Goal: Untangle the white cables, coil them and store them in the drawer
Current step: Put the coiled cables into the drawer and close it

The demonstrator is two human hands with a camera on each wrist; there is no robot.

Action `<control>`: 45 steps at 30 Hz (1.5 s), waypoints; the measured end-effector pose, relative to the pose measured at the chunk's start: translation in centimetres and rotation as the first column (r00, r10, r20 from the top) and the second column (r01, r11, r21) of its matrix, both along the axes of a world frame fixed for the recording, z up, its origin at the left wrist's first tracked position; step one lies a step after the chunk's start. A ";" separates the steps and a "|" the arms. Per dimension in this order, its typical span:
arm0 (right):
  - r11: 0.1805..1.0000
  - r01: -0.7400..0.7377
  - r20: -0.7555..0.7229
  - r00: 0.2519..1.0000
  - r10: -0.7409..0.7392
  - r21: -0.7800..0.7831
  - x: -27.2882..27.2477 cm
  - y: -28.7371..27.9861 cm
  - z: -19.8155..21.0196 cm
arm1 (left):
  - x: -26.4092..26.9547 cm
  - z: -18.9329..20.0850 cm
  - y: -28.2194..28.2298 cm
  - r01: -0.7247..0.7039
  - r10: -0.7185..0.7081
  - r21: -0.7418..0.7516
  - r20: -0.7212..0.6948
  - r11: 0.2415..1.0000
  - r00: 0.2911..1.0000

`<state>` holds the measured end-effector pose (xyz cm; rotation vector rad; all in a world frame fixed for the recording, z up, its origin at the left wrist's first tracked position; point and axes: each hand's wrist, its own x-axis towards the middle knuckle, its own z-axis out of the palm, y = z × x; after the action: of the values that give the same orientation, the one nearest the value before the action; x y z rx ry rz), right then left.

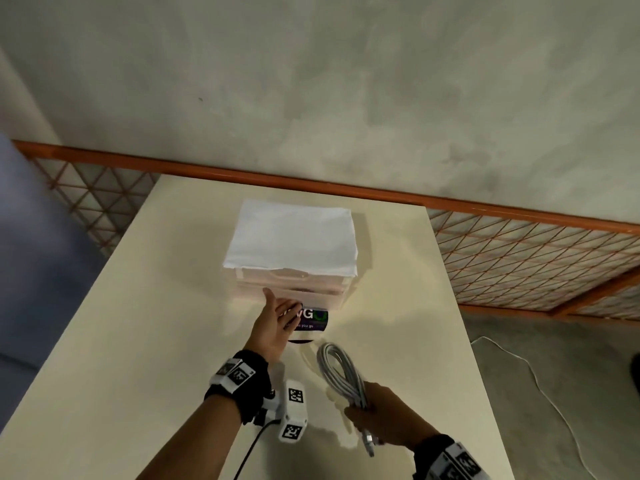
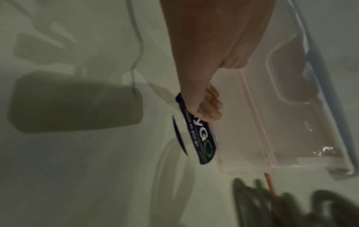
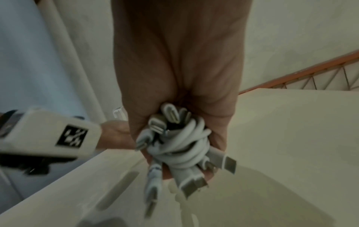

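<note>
White cables (image 1: pixel 341 377), wound into one long bundle, sit in the right hand (image 1: pixel 379 419), whose fingers are curled tight round the lower end. In the right wrist view several flat metal plugs (image 3: pixel 230 165) stick out below the fist (image 3: pixel 174 76), and the loops rise from the hand toward twelve o'clock in the head view. The bundle hangs above the table (image 1: pixel 138 341), at about four o'clock from the left hand and well apart from it.

The left hand (image 1: pixel 273 325) reaches forward with its fingers at the front of the clear plastic drawer unit (image 1: pixel 291 282). In the left wrist view the fingers (image 2: pixel 210 110) are bent against the bottom drawer's front edge (image 2: pixel 244 122), next to a dark blue label (image 2: pixel 200 138) with white and green lettering; whether they actually grip the drawer I cannot tell.

The drawer unit stands at twelve o'clock from both hands, near the middle of the table, with a folded white cloth (image 1: pixel 294 233) lying on its top. At three o'clock, down on the floor (image 1: pixel 554 358), a thin white wire (image 1: pixel 533 374) trails past the table's edge. Behind the table runs an orange railing (image 1: pixel 242 174) along a grey wall (image 1: pixel 346 81).
</note>
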<state>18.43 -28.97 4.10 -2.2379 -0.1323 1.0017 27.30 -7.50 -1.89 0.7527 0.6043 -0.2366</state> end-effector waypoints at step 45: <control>0.877 0.250 0.320 0.940 -0.119 -0.410 12.5 12.7 -4.2 | -6.5 -1.4 0.3 0.033 -0.033 0.014 0.018 0.999 0.999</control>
<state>30.92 -16.26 -0.10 -2.7467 0.2100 0.6403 20.80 -7.19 -3.28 0.7775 0.5768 -0.2559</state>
